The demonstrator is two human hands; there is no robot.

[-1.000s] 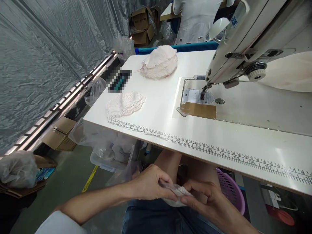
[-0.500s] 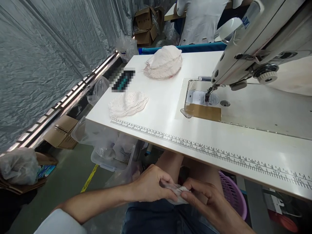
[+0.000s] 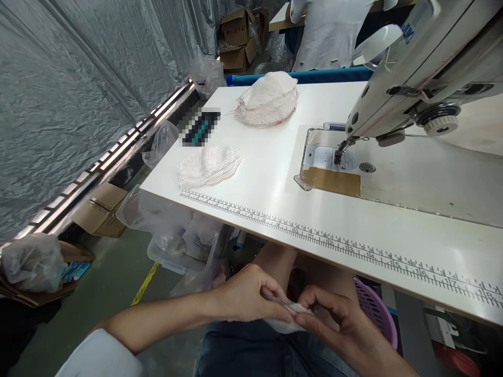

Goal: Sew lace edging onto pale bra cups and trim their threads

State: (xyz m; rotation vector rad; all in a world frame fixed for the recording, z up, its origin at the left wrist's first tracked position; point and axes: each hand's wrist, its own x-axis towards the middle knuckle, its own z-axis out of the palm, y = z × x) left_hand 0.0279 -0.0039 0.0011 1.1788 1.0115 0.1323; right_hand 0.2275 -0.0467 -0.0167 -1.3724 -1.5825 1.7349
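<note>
Over my lap, below the table edge, my left hand (image 3: 251,296) and my right hand (image 3: 340,322) pinch a small piece of white fabric (image 3: 283,326) between thumbs and fingers. A thin dark line shows at the fabric's upper edge between the fingertips; whether it is a thread or a slim tool I cannot make out. Part of the fabric is hidden by the fingers. On the white table (image 3: 259,173) above my hands lies a white lace-edged fabric piece (image 3: 211,166), and farther back sits a pile of off-white fabric pieces (image 3: 268,99).
A sewing machine (image 3: 416,78) stands at the right, its needle over the metal plate (image 3: 326,157). A printed ruler (image 3: 298,228) runs along the table's front edge. Below are a purple basket (image 3: 375,309) and plastic bags (image 3: 173,230). A person in white (image 3: 330,34) is beyond the table.
My fingertips have drawn closer together on the white fabric, and its lower part hangs a little further down. The view has shifted slightly; the pieces on the table have not moved.
</note>
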